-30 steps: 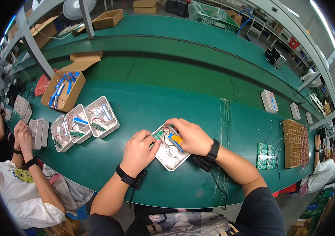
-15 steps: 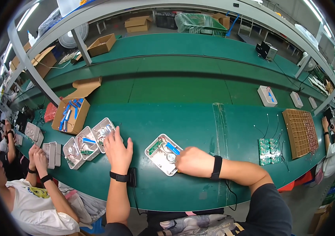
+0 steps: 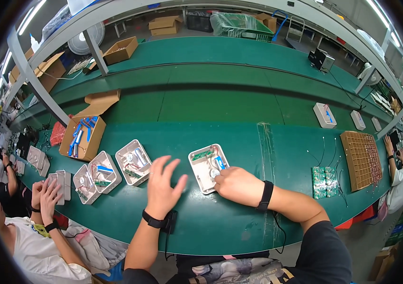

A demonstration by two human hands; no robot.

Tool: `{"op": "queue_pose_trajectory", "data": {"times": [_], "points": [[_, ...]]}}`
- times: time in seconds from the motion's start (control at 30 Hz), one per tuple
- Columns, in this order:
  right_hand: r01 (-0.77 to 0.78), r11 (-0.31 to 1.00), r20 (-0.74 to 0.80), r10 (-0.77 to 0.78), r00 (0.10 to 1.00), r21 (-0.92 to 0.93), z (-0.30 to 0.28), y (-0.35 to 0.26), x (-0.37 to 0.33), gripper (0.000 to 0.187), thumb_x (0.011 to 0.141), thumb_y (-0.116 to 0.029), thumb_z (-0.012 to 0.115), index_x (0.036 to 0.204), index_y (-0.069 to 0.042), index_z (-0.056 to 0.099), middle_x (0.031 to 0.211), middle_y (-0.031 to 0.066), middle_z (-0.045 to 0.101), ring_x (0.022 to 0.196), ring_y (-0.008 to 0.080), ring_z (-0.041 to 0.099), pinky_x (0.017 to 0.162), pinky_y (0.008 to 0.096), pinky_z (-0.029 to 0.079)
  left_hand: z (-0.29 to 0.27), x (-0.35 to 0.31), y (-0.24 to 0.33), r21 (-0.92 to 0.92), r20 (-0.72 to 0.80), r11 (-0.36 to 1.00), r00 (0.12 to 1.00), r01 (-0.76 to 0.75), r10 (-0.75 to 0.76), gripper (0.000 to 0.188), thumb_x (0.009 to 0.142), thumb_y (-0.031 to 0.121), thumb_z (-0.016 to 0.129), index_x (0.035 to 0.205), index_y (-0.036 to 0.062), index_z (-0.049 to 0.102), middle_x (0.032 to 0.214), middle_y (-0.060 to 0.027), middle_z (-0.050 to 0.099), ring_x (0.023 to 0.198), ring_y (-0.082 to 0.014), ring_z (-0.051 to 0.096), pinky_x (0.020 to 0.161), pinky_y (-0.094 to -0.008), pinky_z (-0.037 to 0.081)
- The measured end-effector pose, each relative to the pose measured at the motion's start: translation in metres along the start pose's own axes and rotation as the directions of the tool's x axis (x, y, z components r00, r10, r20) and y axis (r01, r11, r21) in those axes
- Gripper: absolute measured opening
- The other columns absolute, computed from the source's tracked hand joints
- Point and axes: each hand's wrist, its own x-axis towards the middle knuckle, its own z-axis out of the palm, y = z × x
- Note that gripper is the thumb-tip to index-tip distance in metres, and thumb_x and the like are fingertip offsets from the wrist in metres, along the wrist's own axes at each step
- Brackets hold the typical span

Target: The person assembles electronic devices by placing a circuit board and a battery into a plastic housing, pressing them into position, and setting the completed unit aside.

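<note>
One head-worn fisheye view, looking steeply down.

It faces across the green table (image 3: 239,104) from its near edge, close above the person's own hands; straight edges bow toward the rim, and the table's far edge and shelving curve along the top.

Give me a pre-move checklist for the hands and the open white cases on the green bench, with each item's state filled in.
1. Right hand resting on the open white case: ok.
2. Left hand empty, fingers spread: ok.
3. Left hand touching the neighbouring case: cannot tell; it is close beside it.
4. Blue part seated in the case: ok.
5. Two further cases lined up to the left: ok.
6. What the right fingers pinch: cannot tell, hidden.
</note>
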Motion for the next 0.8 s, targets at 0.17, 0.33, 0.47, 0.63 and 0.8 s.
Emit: {"op": "queue_pose_trajectory", "data": {"times": [0.17, 0.33, 0.47, 0.63, 0.8], "points": [[0.078, 0.997, -0.042, -0.079, 0.996, -0.009, -0.007, -0.011, 0.004, 0.007, 0.083, -0.014, 0.067, 0.081, -0.009, 0.07, 0.086, 0.0019, 0.064, 0.09, 0.0201, 0.065, 0.077, 0.0346, 0.053, 0.009, -0.008, 0.005, -0.225, 0.244, 0.943, 0.951, 0.245, -0.189, 0.039, 0.089, 0.019, 0.08, 0.125, 0.0092, 0.071, 0.129, -0.0167, 0.063, 0.122, -0.0391, 0.06, 0.102, -0.0488, 0.053], [0.166, 0.984, -0.077, -0.17, 0.982, -0.061, -0.002, -0.01, 0.007, 0.008, 0.085, -0.017, 0.067, 0.08, -0.011, 0.068, 0.088, -0.0003, 0.062, 0.093, 0.0178, 0.062, 0.078, 0.0324, 0.049, 0.001, -0.003, 0.001, -0.051, 0.272, 0.988, 0.954, 0.148, -0.129, 0.031, 0.089, 0.018, 0.079, 0.118, 0.0089, 0.073, 0.127, -0.0158, 0.066, 0.111, -0.0367, 0.065, 0.095, -0.0466, 0.055], [0.175, 0.983, -0.083, -0.179, 0.98, -0.051, -0.003, -0.01, 0.009, 0.008, 0.088, -0.018, 0.067, 0.083, -0.012, 0.069, 0.09, -0.0006, 0.063, 0.094, 0.0183, 0.062, 0.079, 0.0327, 0.049, 0.006, -0.004, -0.013, -0.089, 0.187, 0.995, 0.982, 0.043, -0.025, 0.023, 0.091, 0.018, 0.079, 0.11, 0.006, 0.077, 0.116, -0.0149, 0.071, 0.099, -0.0368, 0.067, 0.088, -0.0464, 0.056], [0.141, 0.929, -0.089, -0.117, 0.989, 0.343, -0.011, 0.028, 0.013, 0.009, 0.096, -0.014, 0.069, 0.101, -0.009, 0.074, 0.102, 0.0021, 0.068, 0.104, 0.0209, 0.066, 0.087, 0.0342, 0.053, 0.005, -0.006, -0.015, -0.095, 0.198, 0.979, 0.967, 0.181, -0.16, 0.016, 0.092, 0.015, 0.077, 0.103, 0.0032, 0.08, 0.104, -0.0156, 0.073, 0.095, -0.036, 0.068, 0.086, -0.0459, 0.056], [-0.139, 0.462, -0.076, 0.417, 0.906, 0.876, 0.018, 0.071, 0.019, 0.034, 0.104, -0.007, 0.067, 0.138, -0.004, 0.069, 0.129, 0.0091, 0.072, 0.122, 0.0224, 0.069, 0.107, 0.0357, 0.054, -0.001, -0.003, -0.011, -0.148, 0.044, 0.966, 0.977, 0.211, -0.207, 0.014, 0.092, 0.009, 0.077, 0.103, 0.0014, 0.081, 0.104, -0.0155, 0.075, 0.094, -0.0346, 0.068, 0.084, -0.0444, 0.055]]}}
